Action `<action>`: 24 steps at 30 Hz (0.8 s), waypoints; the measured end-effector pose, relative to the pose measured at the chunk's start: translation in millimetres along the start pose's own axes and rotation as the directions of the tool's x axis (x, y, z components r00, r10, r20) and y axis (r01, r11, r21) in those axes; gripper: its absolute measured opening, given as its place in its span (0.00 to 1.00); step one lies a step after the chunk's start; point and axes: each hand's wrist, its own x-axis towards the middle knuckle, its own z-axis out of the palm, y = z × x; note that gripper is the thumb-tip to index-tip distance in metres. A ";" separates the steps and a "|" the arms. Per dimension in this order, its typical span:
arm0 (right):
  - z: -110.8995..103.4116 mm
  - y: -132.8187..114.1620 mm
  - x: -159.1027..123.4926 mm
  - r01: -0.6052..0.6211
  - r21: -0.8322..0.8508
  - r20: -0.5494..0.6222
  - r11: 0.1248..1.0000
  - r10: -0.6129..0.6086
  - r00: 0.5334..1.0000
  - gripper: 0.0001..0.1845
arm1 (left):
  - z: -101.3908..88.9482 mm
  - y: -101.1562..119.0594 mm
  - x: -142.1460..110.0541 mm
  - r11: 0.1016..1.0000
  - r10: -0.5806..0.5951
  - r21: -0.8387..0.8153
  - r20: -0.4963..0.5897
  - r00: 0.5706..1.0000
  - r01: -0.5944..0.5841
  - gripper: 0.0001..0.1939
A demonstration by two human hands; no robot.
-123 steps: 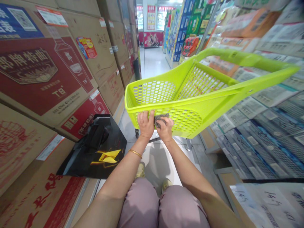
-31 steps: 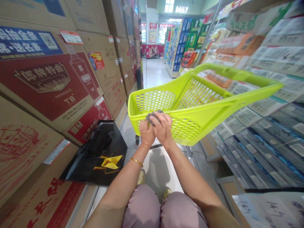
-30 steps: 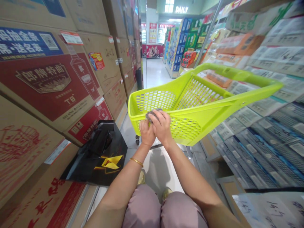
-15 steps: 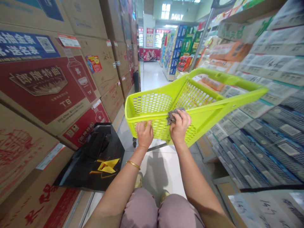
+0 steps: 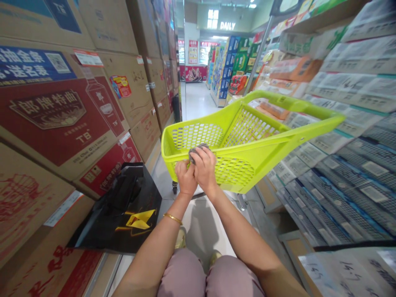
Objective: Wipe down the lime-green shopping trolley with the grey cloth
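Note:
A lime-green plastic shopping cart (image 5: 272, 150) with perforated sides stands across the aisle in front of my knees. My right hand (image 5: 204, 167) presses a crumpled grey cloth (image 5: 198, 152) against the top rim of its near side, fingers wrapped over the cloth. Right beside it, touching, my left hand (image 5: 186, 175) is closed at the same near wall, below the rim, with its fingers curled at the perforations. A gold bangle (image 5: 173, 218) circles my left wrist. Part of the cloth is hidden under the right fingers.
Stacked cardboard boxes (image 5: 62, 115) wall the left side, with a black bag (image 5: 123, 210) standing before them. Packaged goods (image 5: 355, 165) fill the sloping shelf on the right. A tiled floor (image 5: 194, 99) runs toward further shelves (image 5: 225, 70) at the back.
My right hand has slid left along the cart's rim with the cloth, from apart to touching my left hand. The left hand stays at nearly the same spot.

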 end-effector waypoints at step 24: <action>-48.2 46.7 21.9 -0.057 -0.116 0.000 0.992 0.058 0.998 0.19 | -4.7 2.3 -10.9 0.997 -0.055 0.048 0.040 0.998 0.053 0.16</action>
